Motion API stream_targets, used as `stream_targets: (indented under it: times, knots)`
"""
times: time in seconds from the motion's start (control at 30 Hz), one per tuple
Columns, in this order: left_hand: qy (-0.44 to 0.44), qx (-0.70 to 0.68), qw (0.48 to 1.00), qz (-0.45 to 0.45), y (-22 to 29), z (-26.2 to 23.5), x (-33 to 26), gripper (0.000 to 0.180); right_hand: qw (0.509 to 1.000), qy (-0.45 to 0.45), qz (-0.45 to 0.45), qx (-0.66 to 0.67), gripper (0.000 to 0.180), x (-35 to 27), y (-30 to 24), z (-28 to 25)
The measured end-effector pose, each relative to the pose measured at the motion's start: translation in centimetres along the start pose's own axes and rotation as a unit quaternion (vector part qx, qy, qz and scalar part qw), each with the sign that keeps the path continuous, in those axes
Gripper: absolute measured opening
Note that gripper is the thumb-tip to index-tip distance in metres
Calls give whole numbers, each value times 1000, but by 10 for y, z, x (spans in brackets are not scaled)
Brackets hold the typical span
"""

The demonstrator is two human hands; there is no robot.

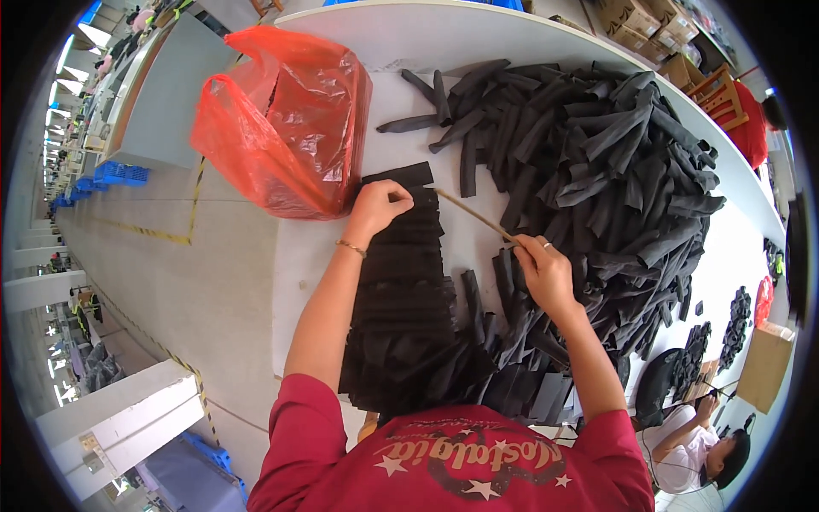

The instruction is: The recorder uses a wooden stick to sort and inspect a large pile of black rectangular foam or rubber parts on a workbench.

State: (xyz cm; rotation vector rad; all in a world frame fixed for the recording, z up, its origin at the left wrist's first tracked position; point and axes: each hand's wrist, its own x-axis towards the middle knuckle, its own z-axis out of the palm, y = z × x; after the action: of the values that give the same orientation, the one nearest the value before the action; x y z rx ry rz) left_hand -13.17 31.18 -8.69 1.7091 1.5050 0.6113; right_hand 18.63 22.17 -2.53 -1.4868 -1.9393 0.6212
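My right hand [546, 271] grips one end of a thin brownish stick [473, 210], its far tip reaching the upper end of a row of black fabric strips [401, 260]. The strips lie flat, side by side and overlapping, down the table in front of me. My left hand [380, 209] is closed in a pinch over the left ends of the topmost strips; what is between its fingertips is hidden. Just above that hand, one black strip [409, 175] lies slightly tilted. Right of the row spreads a large loose heap of rolled black fabric pieces [589, 162].
A red plastic bag [311, 128] stands at the table's far left corner. The white table [303, 290] has a raised rim [478, 26] at the back. A seated person [691, 444] works at the lower right. Cardboard boxes [636, 21] are stacked beyond the rim.
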Motion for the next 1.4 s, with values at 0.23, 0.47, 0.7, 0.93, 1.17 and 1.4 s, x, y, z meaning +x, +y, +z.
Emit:
stream_targets:
  times: [0.23, 0.47, 0.7, 0.93, 1.17, 1.4]
  knots:
    - [-63, -101, 992, -46, 43, -43, -39, 17, 990, -30, -93, -104, 16, -11, -18, -33]
    - [-93, -73, 990, 75, 121, -29, -92, 15, 987, -61, -130, -73, 20, -31, -51, -15]
    - [341, -472, 807, 97, 177, -8, -168, 46, 939, -154, 121, 282, 23, -83, -85, 13]
    - [250, -757, 598, -84, 125, 76, -203, 30, 979, -8, 59, 194, 17, -125, -136, 67]
    - [255, -713, 639, -133, 127, 64, -208, 26, 983, 25, 58, 173, 11, -149, -150, 75]
    - [231, -712, 652, -126, 143, 69, -216, 23, 984, 51, 47, 161, 9, -129, -157, 69]
